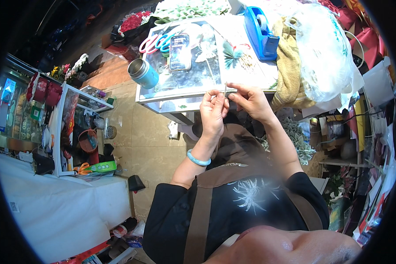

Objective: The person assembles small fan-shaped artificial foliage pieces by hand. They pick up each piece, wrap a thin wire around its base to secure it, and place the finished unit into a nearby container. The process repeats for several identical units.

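At the near edge of the glass-topped table (180,93), my left hand (213,113) and my right hand (253,103) are close together. Between their fingertips stands a thin stick (225,89), upright and too small to make out fully. Both hands are closed in a pinch around it. Beyond them on the tabletop lie a green folded fan-like piece (231,54) and a bunch of thin pale sticks (249,63). A phone (180,53) with a lit screen rests to the left, beside blue-handled scissors (163,43) and pink-handled scissors (148,44).
An open blue tumbler (144,74) stands at the table's left corner. To the right are a blue tape dispenser (262,35), a tan towel (287,66) and a white plastic bag (323,53). A white shelf (61,127) stands left across the tiled floor (149,154).
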Available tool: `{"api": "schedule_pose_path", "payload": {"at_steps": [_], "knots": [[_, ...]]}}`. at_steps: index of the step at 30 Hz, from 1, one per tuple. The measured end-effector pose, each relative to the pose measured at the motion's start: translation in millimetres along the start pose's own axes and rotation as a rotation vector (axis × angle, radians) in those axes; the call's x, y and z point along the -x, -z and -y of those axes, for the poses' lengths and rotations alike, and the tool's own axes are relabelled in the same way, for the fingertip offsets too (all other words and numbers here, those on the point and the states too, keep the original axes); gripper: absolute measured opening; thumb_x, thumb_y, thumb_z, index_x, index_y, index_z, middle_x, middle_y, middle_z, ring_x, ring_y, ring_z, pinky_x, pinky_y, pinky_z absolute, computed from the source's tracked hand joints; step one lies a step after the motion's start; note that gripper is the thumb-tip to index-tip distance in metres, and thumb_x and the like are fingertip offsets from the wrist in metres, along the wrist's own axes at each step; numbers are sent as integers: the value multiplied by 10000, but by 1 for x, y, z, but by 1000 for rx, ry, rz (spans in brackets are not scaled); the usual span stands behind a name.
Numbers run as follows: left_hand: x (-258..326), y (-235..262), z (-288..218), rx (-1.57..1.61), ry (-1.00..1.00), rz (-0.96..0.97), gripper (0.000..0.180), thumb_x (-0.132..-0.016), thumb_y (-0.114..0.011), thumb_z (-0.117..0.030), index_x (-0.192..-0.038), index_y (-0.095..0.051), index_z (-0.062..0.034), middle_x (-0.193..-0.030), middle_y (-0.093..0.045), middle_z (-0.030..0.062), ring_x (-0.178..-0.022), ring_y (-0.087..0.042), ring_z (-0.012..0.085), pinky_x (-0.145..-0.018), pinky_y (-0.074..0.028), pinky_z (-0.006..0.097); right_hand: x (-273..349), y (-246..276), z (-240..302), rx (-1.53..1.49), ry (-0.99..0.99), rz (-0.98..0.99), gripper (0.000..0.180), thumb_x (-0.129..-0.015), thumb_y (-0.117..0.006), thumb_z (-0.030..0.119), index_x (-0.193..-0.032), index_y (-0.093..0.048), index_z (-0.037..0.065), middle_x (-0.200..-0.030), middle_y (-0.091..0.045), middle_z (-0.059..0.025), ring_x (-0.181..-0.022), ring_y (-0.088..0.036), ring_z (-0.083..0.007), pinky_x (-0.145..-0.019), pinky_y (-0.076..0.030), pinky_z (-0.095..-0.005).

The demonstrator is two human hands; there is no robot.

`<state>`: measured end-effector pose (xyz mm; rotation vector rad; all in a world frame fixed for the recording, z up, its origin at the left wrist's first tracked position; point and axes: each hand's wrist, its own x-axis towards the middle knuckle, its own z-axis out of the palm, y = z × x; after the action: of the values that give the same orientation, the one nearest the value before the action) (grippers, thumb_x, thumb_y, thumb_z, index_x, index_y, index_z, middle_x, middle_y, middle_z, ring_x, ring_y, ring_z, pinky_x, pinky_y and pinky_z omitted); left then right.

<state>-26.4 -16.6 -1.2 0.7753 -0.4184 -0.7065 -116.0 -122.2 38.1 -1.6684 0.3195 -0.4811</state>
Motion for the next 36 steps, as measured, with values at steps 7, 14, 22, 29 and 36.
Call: {"api": "schedule_pose_path", "payload": {"at_steps": [7,14,22,29,36], "knots": [[4,-2,-2,-40,168,163,148,-908,-542,-185,-968,-526,-50,-629,-543,15,-460,-404,27,-416,-299,143,6,20,2,-34,-17,97,213,-828,-641,128,-989,-621,-9,-692,-594,15,-569,-501,-30,-496,-413,-183],[7,-5,0,-226,86,202,174,-895,-568,-188,-921,-588,-17,-657,-566,21,-498,-425,31,-437,-306,147,5,28,-3,-24,35,26,119,-815,-638,102,-876,-627,0,-652,-579,35,-556,-500,-19,-488,-394,-163],[10,-8,-5,-170,216,318,248,-920,-522,-214,-939,-608,18,-633,-579,46,-452,-390,26,-415,-282,145,7,36,2,-180,-28,104,100,-813,-639,86,-849,-612,-2,-699,-587,15,-587,-478,-17,-479,-342,-175],[9,-9,-3,-6,333,389,255,-912,-538,-226,-941,-609,17,-627,-571,23,-462,-398,15,-416,-288,150,7,34,-8,-352,2,118,91,-827,-628,88,-852,-581,15,-709,-578,3,-551,-489,-34,-470,-358,-167],[15,-14,6,-282,102,167,217,-891,-574,-182,-944,-600,27,-628,-576,41,-451,-422,34,-409,-309,152,8,29,-12,-278,-47,7,93,-836,-625,110,-860,-579,32,-704,-573,16,-547,-495,-29,-465,-378,-168]]}}
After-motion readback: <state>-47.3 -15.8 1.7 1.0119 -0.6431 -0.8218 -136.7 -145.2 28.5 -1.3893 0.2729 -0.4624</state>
